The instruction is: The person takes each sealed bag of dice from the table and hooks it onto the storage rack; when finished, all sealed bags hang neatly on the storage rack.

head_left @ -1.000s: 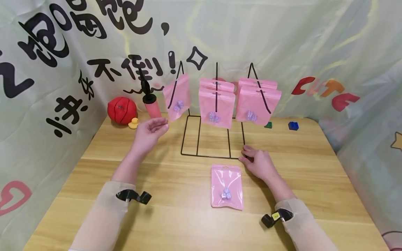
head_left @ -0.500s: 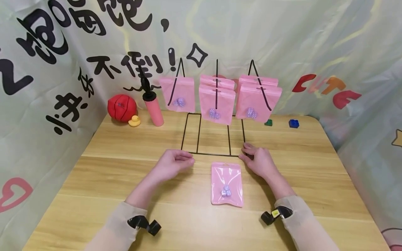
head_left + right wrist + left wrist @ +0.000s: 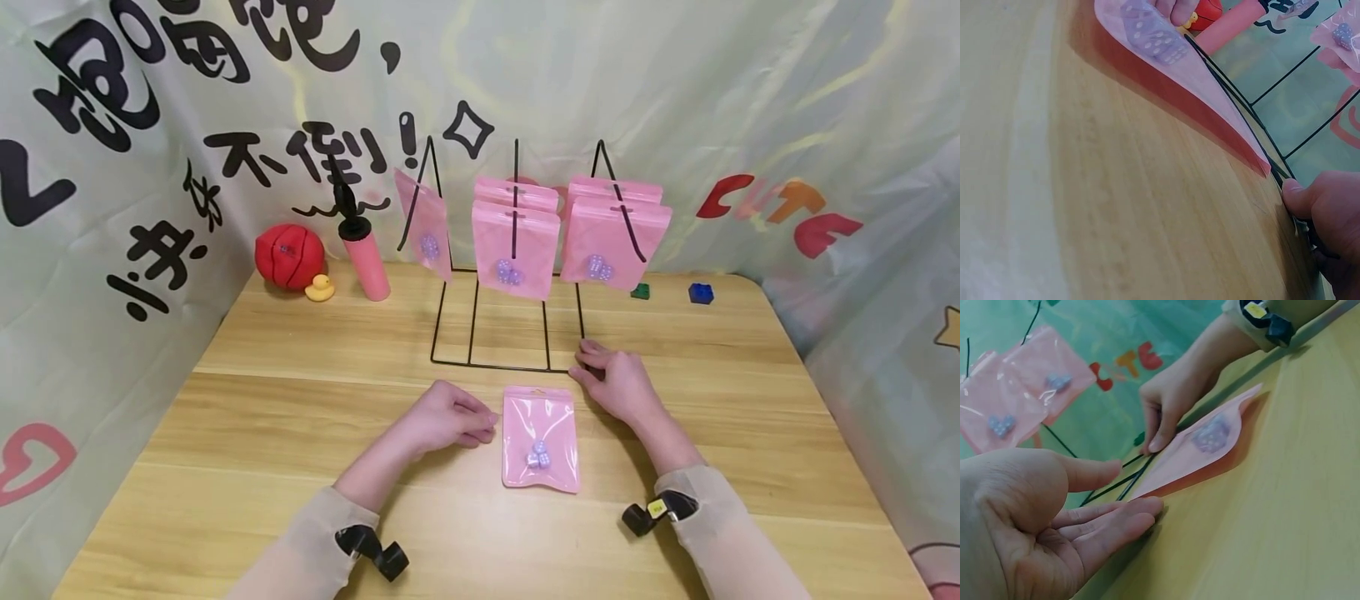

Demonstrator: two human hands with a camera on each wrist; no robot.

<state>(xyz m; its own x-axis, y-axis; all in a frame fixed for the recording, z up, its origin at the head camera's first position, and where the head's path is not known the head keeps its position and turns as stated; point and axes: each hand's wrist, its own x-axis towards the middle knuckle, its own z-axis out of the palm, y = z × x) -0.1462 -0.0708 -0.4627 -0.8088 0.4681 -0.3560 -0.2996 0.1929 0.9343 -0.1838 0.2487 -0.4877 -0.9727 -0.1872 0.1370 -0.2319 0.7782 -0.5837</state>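
Note:
A pink zip bag with lilac dice showing through lies flat on the table in front of the black wire rack. My left hand is just left of this bag; in the left wrist view its thumb and fingers are apart, with nothing between them. With thumb and fingers, my right hand pinches the front right corner of the rack's base. More pink bags hang on the rack's hooks: one turned edge-on at the left, two in the middle, two at the right.
Behind the left part of the table stand a red ball, a yellow toy duck and a pink hand pump. A blue brick and a green brick lie back right. A printed cloth hangs behind.
My left hand has come from beside the left hanging bag down and right to the bag on the table. That hanging bag has swung on its hook. The right hand has stayed put.

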